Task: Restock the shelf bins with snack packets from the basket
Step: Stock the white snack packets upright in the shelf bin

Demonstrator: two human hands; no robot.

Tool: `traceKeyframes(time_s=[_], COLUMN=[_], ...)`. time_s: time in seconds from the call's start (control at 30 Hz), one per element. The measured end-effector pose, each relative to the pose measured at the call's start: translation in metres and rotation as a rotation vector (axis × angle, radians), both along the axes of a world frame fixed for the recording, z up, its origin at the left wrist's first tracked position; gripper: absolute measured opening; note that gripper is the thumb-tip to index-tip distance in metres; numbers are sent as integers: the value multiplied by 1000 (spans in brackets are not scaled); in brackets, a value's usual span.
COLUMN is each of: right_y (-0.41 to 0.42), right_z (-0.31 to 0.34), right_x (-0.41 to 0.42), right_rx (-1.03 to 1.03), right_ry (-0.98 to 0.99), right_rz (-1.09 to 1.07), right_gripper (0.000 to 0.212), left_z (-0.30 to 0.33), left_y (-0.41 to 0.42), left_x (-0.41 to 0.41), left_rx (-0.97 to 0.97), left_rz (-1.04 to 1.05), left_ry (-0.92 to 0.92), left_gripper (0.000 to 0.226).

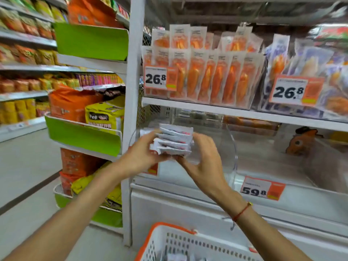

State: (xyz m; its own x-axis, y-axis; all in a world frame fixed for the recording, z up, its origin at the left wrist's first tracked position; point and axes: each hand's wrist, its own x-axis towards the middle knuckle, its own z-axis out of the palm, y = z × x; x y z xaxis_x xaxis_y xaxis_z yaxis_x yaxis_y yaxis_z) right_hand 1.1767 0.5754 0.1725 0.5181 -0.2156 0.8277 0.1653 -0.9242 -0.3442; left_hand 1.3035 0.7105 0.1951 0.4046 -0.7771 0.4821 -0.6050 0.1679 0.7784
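Both hands clamp one loose stack of white snack packets (174, 141) in front of the clear shelf bin (232, 147): the left hand (143, 151) closes on its near end, the right hand (204, 155) on the far side. The slick packets fan unevenly, so one may slide out past the bin rim, back toward the basket (169, 234) below

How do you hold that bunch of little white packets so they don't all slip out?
Squeeze the stack of white packets from both short ends, as the left hand and right hand do here. The packets lie flat on each other and look slippery, so a grip pressing in from left and right, fingers curled underneath, probably keeps them bunched on the way to the clear bin.
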Motion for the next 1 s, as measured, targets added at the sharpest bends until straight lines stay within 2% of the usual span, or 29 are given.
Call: traceKeyframes(time_s=[0.1,0.23,0.37,0.6,0.7,0.77,0.83,0.9,1.0], right_y=[1,-1,-10,-24,-28,-28,-25,-26,-28], right_z=[13,21,23,8,5,1,-2,0,10], right_x=[38,83,117,152,158,162,167,170,171], right_rx=[91,164,177,361,461,479,470,525,683], right_ry=[74,222,352,493,557,612,665,728,879], right_rz=[43,97,103,141,153,168,161,165,200], right_gripper=[49,54,66,73,72,74,76,74,62], left_z=[20,29,35,23,21,23,26,30,33], left_y=[4,5,-2,-19,-16,-12,-12,-17,-25], left_x=[34,69,94,118,117,110,106,107,109], left_rx=[27,263,453,691,616,518,494,598,734], left_rz=[179,421,588,688,722,738,694,657,592], left_ry=[-223,-406,-536,-645,-640,-769,-963,-1169,-1310], left_gripper=[52,72,61,61,84,95,89,77,63])
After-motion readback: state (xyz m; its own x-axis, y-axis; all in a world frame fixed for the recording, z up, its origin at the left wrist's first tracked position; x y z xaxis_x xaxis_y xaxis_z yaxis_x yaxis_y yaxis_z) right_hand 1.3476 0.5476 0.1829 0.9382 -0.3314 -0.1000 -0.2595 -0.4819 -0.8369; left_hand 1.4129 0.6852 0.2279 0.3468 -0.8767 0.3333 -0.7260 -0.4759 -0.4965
